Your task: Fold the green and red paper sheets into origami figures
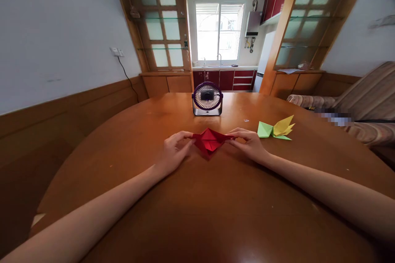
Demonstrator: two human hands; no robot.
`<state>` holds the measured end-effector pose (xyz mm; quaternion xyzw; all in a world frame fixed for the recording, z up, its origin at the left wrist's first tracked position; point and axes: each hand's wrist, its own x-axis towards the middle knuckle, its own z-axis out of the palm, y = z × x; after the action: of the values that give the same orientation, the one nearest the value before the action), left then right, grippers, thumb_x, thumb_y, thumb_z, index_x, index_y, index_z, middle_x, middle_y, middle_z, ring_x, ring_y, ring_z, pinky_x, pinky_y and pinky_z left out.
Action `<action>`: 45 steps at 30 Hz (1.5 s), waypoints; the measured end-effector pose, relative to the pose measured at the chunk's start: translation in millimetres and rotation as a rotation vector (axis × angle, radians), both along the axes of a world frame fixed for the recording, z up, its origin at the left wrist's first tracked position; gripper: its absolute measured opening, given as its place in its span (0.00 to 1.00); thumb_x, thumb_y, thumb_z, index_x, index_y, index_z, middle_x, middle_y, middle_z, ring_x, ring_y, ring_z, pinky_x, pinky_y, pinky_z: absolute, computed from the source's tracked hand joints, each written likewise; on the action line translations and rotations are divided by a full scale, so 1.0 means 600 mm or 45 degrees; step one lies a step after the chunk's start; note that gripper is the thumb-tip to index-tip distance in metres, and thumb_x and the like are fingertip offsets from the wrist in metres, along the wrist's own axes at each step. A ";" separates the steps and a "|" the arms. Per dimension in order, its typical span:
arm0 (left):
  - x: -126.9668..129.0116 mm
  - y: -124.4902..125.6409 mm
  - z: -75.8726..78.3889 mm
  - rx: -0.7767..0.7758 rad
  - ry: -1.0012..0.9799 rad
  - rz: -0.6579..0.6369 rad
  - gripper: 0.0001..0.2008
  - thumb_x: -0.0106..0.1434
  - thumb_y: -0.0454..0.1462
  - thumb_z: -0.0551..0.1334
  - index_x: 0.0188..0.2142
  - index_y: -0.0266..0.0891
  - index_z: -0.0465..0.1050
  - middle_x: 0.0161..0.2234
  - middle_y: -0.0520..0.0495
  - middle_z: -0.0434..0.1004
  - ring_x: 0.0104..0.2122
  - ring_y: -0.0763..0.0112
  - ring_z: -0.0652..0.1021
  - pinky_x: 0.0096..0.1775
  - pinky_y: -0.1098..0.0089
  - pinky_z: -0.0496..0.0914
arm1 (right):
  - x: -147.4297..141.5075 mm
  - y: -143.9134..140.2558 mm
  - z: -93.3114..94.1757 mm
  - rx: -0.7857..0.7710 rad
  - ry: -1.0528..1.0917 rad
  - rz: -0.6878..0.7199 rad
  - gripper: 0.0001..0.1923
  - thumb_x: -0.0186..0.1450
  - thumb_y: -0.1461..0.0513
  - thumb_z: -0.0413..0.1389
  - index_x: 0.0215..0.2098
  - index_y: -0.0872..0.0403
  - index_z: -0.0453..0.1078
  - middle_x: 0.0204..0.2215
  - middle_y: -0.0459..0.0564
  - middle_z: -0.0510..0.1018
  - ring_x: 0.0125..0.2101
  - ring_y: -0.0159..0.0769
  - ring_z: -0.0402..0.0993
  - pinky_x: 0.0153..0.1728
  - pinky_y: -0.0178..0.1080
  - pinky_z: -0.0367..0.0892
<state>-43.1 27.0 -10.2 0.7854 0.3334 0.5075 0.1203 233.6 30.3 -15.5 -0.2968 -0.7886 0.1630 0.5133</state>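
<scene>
Your left hand [173, 151] and right hand [250, 144] each pinch one side tip of the red folded paper [210, 139], fingers closed on it. The paper lies between both hands, long axis left-right, both equally near, flat on the wood table [197, 213]. Approx. right of it sits a green-yellow paper figure [275, 128]; behind, a small fan [207, 98], then kitchen w/ window [219, 31].

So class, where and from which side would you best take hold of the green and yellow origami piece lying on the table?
Probably at the narrow waist of the green and yellow origami piece, where the two colours meet, coming from above. It lies flat on the table, and its pointed yellow tips look easy to bend.
</scene>
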 end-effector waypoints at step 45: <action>0.048 0.003 -0.009 0.096 1.018 -0.176 0.30 0.70 0.49 0.52 0.66 0.39 0.53 0.67 0.39 0.51 0.66 0.57 0.56 0.65 0.55 0.51 | 0.003 0.019 -0.017 -0.034 -0.700 -0.422 0.07 0.63 0.63 0.55 0.39 0.56 0.73 0.36 0.53 0.73 0.38 0.41 0.70 0.44 0.47 0.65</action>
<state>-14.2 29.0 -15.7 0.9452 0.2815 0.1646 -0.0139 235.5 41.8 -25.8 -0.4609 -0.8364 0.0011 0.2968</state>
